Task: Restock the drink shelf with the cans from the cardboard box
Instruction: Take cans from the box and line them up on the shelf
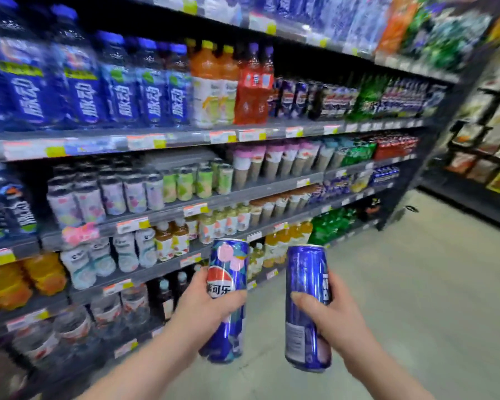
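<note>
My left hand (207,307) grips a tall blue cola can with pink flowers and a red-white logo (228,272), held upright. My right hand (334,316) grips a second tall blue can (305,281), also upright, its label turned sideways. Both cans hang in front of me above the floor, a short gap apart, near the lower levels of the drink shelf (168,140). The cardboard box is out of sight.
The shelf unit runs along the left, packed with blue bottles (81,90), orange bottles (214,82), small cans (104,194) and cups. A grey floor (416,284) stretches to the right. Another rack of packets (491,140) stands at the far right.
</note>
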`<state>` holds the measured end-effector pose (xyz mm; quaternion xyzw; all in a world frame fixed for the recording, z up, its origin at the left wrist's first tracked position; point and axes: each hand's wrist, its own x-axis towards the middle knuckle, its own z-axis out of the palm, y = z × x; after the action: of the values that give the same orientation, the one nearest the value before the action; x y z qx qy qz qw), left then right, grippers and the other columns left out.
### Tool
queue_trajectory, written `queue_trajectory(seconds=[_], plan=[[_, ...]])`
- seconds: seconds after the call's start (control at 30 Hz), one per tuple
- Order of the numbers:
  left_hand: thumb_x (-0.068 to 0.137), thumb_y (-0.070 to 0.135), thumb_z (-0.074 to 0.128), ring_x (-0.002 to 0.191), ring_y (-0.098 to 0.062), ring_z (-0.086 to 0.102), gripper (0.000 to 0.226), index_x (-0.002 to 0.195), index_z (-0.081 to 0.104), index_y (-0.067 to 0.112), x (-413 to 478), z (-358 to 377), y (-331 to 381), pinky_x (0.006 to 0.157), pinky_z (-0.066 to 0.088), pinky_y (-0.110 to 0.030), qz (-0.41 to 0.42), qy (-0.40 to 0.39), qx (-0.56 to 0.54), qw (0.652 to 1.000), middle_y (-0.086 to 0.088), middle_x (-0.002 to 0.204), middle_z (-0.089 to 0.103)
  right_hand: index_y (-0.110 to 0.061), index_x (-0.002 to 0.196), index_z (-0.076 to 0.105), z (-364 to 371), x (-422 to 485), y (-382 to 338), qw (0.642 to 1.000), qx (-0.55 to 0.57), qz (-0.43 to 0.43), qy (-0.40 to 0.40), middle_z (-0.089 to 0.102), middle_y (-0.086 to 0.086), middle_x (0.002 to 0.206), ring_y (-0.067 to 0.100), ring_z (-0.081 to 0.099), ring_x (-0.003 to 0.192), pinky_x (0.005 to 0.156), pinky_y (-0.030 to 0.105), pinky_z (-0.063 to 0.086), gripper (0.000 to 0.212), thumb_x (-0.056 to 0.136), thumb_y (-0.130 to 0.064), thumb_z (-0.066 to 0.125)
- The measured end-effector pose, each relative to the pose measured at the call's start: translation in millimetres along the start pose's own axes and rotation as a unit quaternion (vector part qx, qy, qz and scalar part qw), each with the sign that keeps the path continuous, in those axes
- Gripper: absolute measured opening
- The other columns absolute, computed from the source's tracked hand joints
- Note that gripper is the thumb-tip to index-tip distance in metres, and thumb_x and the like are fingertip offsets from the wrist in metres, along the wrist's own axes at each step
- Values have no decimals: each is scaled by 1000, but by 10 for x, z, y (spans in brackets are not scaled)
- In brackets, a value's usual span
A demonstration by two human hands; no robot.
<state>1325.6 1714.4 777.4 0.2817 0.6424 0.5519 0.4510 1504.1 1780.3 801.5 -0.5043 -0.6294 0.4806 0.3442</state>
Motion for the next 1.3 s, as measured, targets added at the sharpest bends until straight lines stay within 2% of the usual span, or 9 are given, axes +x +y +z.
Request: queue_trajectory(seconds=[0.17,0.43,0.57,0.67,0.83,0.93,1.03,1.2,1.3], plan=[[58,26,81,82,-29,70,50,100,53,29,436,652,282,77,58,-44,28,-33,14,999,-6,95,70,-25,85,52,-554,416,-111,999,12,-26,33,60,-12,78,-17,54,50,45,0,39,27,78,-5,68],[50,28,73,71,-22,70,57,103,53,24,1520,1652,652,61,54,-31,53,-82,-12,995,-8,90,70,-27,82,51,-1194,1606,-89,997,11,-29,68,62,-11,79,-11,57,51,49,3,44,28,76,-8,70],[55,25,76,80,-25,68,48,96,52,23,2181,2016,1033,72,56,-37,83,-83,-4,993,-8,91,69,-27,93,56,-1468,2346,-238,997,-2,-21,79,69,-6,89,9,66,77,73,25,54,39,57,-29,72],[47,32,72,85,-23,68,55,98,52,25,2643,2222,1341,77,57,-39,111,-71,13,991,-6,93,69,-31,91,57,-1661,2905,-325,995,-3,-41,93,70,-4,92,16,66,83,77,34,51,33,67,-22,77],[42,34,75,76,-21,67,65,102,54,20,3278,2492,1681,74,56,-37,132,-33,12,991,-6,89,71,-31,90,56,-1933,3763,-437,995,-11,-70,76,70,-3,90,20,67,84,84,41,53,27,74,-18,73],[34,41,75,80,-22,69,72,100,54,24,3644,2619,1845,79,57,-40,149,0,1,989,-6,92,72,-29,91,54,-2071,4369,-585,993,1,-108,49,68,-3,91,16,66,82,72,33,53,25,76,-19,72],[53,30,78,80,-19,68,52,98,51,23,4019,2745,2007,74,57,-33,164,52,3,985,-2,89,70,-27,101,53,-2165,5063,-760,987,-11,-161,13,64,-10,90,4,62,77,60,20,45,30,78,-22,71],[71,17,79,72,-13,64,34,90,51,23,4559,2993,2326,61,50,-24,204,179,-2,962,-1,86,68,-22,113,50,-2252,6211,-1088,969,-7,-238,-72,63,-13,93,0,60,80,64,19,45,44,76,-22,73],[58,26,82,80,-15,65,58,106,50,21,4736,3085,2485,71,54,-25,207,231,-18,950,1,91,67,-19,112,52,-2184,6774,-1284,952,-12,-283,-115,65,-10,95,6,61,82,68,20,46,46,72,-20,76]])
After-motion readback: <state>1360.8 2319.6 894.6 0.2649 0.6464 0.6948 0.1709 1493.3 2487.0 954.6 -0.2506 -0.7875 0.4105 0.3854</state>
